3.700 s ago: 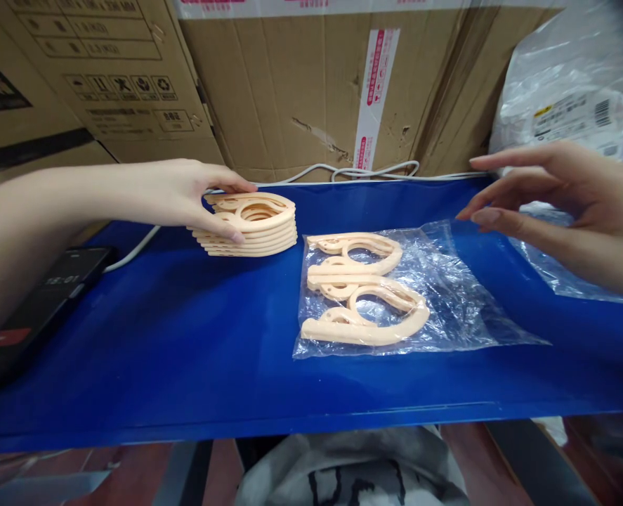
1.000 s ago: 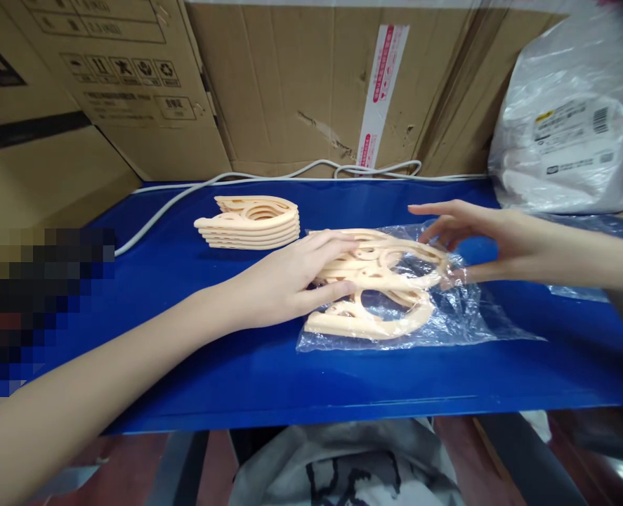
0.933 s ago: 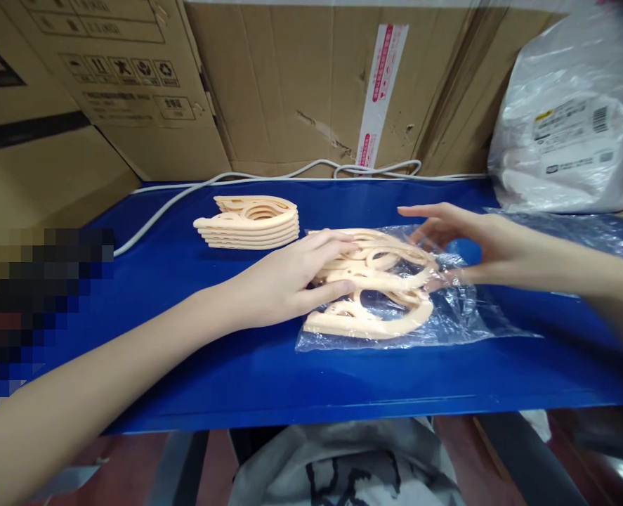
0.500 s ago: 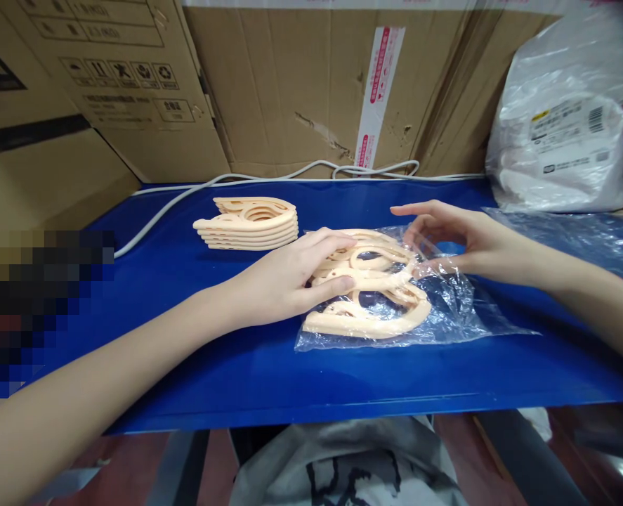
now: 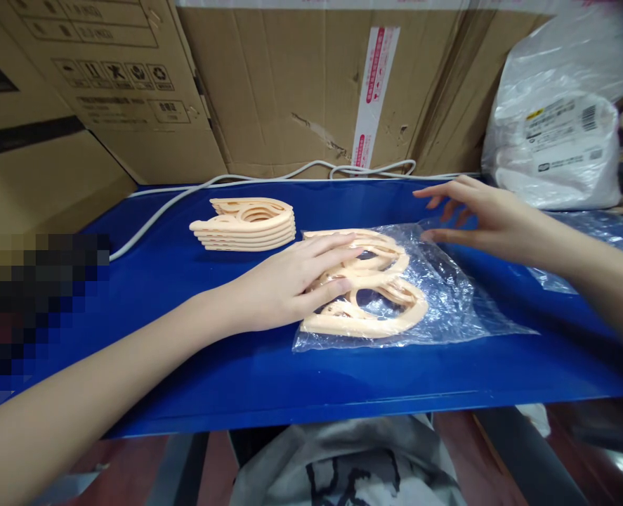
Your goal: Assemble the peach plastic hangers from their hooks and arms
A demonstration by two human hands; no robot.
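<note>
My left hand (image 5: 300, 277) lies over a clear plastic bag (image 5: 463, 302), its fingers spread and resting on the folded cream plastic hangers (image 5: 379, 323) inside. Parts of these hangers are hidden under the fingers. To the right, my right hand (image 5: 484, 218) hovers near the bag's far right edge, fingers apart and holding nothing. Beyond my left hand stands a neat stack of several more folded cream hangers (image 5: 248, 228), outside the bag.
The blue tabletop (image 5: 237, 383) has its front edge near my body. A white cable (image 5: 185, 193) runs along the back, before cardboard boxes (image 5: 290, 84). At the back right sits a white wrapped package (image 5: 558, 147), with more clear plastic film (image 5: 595, 232) in front of it.
My right hand has moved away from the bagged hangers, up and to the right, and its fingers have come off the bag. The left hand stays on the bag.
</note>
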